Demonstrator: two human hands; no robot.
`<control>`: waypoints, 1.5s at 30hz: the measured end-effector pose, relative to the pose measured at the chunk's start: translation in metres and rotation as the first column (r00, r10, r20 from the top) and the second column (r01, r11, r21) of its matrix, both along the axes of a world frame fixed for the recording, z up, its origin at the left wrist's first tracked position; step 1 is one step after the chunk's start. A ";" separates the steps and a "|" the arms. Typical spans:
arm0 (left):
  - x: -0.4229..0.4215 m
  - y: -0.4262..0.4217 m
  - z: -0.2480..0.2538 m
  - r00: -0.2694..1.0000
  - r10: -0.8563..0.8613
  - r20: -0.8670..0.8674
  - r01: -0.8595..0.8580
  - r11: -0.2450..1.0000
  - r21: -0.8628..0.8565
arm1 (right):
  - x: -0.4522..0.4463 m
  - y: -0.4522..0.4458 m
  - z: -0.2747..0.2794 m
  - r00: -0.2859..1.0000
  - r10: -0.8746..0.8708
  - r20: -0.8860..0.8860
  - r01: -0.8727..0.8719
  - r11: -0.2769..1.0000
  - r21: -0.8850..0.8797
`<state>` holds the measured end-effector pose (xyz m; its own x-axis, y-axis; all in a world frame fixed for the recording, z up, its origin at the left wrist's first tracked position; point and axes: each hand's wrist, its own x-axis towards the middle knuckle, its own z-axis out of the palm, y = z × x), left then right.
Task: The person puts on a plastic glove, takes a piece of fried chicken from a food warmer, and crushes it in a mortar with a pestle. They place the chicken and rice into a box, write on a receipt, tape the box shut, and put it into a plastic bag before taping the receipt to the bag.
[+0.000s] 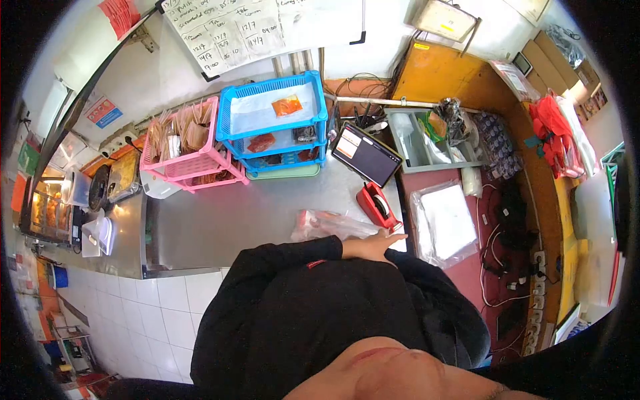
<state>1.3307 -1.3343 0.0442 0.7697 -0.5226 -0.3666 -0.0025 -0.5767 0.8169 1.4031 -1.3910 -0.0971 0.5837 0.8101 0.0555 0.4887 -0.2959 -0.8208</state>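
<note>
My left hand [368, 247] reaches across in front of my chest, below the tape dispenser. It meets the gathered end of a clear plastic bag [327, 224] and appears closed on it, with one finger or thumb pointing right. The bag lies on the steel counter, with something reddish inside that I cannot make out. A red tape dispenser [377, 205] stands just beyond the hand, its front edge close to the fingertips. The right black sleeve [427, 273] comes in from the right side, but my right hand is hidden behind the left one.
On the steel counter [200, 233] stand a pink basket rack [190, 163] with packets, a blue tiered rack [225, 127] and a tilted tablet [365, 153]. To the right are a grey divided tray [408, 160] and a plastic-wrapped white stack [445, 220]. Cables [490, 247] lie farther right.
</note>
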 end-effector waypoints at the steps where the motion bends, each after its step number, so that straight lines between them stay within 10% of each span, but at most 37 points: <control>1: -0.004 0.008 0.011 0.994 0.054 0.092 -0.045 0.994 -0.100 | -0.002 0.002 -0.003 1.000 -0.020 -0.018 0.020 1.000 0.015; 7: -0.037 0.101 0.048 0.788 0.532 0.310 -0.332 0.790 -0.515 | 0.028 0.019 0.015 0.991 -0.125 -0.050 0.133 0.959 0.250; 9: -0.060 0.144 0.041 0.575 0.806 0.144 -0.528 0.500 -0.686 | 0.056 0.025 0.034 0.981 -0.180 -0.074 0.195 0.905 0.379; 10: -0.066 0.153 0.036 0.320 0.943 -0.091 -0.730 0.184 -0.659 | 0.051 0.021 0.161 0.936 -0.296 -0.189 0.260 0.946 -0.193; 11: -0.071 0.156 0.032 0.009 0.954 -0.300 -0.824 -0.163 -0.543 | 0.054 0.028 0.165 0.862 -0.283 -0.420 0.328 0.944 0.037; 12: -0.073 0.150 0.039 0.008 0.952 -0.305 -0.826 -0.166 -0.539 | 0.068 0.028 0.158 0.959 -0.167 -0.228 0.195 0.975 0.104; 14: -0.066 0.129 0.063 0.551 0.508 -0.663 -0.647 -0.243 -0.723 | 0.070 0.029 0.205 0.967 -0.005 0.256 -0.037 0.987 0.155; 15: -0.063 0.118 0.067 0.677 0.353 -0.646 -0.578 -0.289 -0.763 | 0.063 0.036 0.232 0.965 -0.006 0.261 -0.037 0.986 0.161; 17: -0.062 0.093 0.070 0.787 0.216 -0.579 -0.484 -0.365 -0.795 | 0.047 0.050 0.266 0.831 0.380 -0.405 -0.222 0.896 0.385; 20: -0.059 0.088 0.073 0.827 0.233 -0.512 -0.394 -0.411 -0.822 | 0.039 0.066 0.303 0.797 0.569 -0.200 -0.478 0.798 0.367; 26: -0.059 0.116 0.062 0.788 0.472 -0.395 -0.298 -0.268 -0.916 | 0.029 0.074 0.321 0.764 0.627 -0.155 -0.523 0.741 0.421; 29: -0.065 0.112 0.043 0.592 0.798 0.112 -0.354 0.383 -0.853 | 0.035 0.069 0.343 0.813 0.582 -0.023 -0.518 0.740 0.429; 31: -0.059 0.109 0.024 0.514 0.799 0.312 -0.418 0.551 -0.722 | 0.044 0.068 0.338 0.818 0.541 0.196 -0.575 0.762 0.298; 33: -0.048 0.110 0.015 0.358 0.684 0.635 -0.500 0.715 -0.489 | 0.046 0.068 0.331 0.684 0.471 0.557 -0.609 0.789 0.080; 36: -0.061 0.123 0.034 -0.141 0.205 0.969 -0.465 0.850 -0.248 | 0.050 0.049 0.332 0.675 0.466 0.572 -0.506 0.857 -0.101; 38: -0.056 0.152 0.027 0.150 0.068 0.986 -0.160 0.986 -0.044 | 0.064 0.042 0.284 0.759 0.319 0.567 -0.321 0.942 -0.101; 39: -0.060 0.164 0.040 0.148 0.061 0.987 -0.156 0.987 -0.037 | 0.048 0.031 0.293 0.563 0.328 0.759 -0.282 0.939 -0.197; 41: -0.067 0.177 0.087 -0.022 0.329 0.944 -0.523 0.801 -0.292 | 0.030 0.028 0.256 0.873 0.392 0.291 -0.400 0.916 -0.036; 43: -0.053 0.147 0.113 0.091 0.573 0.814 -0.483 0.740 -0.468 | 0.004 0.028 0.219 0.735 0.418 -0.534 -0.334 0.908 0.251; 45: -0.036 0.130 0.127 0.187 0.746 0.639 -0.442 0.645 -0.623 | -0.023 0.024 0.246 0.898 0.414 -0.148 -0.353 0.880 0.318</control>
<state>1.2948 -1.2042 0.1713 0.6969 0.2981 0.6523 -0.4620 -0.5091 0.7262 1.3804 -1.3669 0.1485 0.2524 0.9416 0.2231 0.3280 0.1337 -0.9352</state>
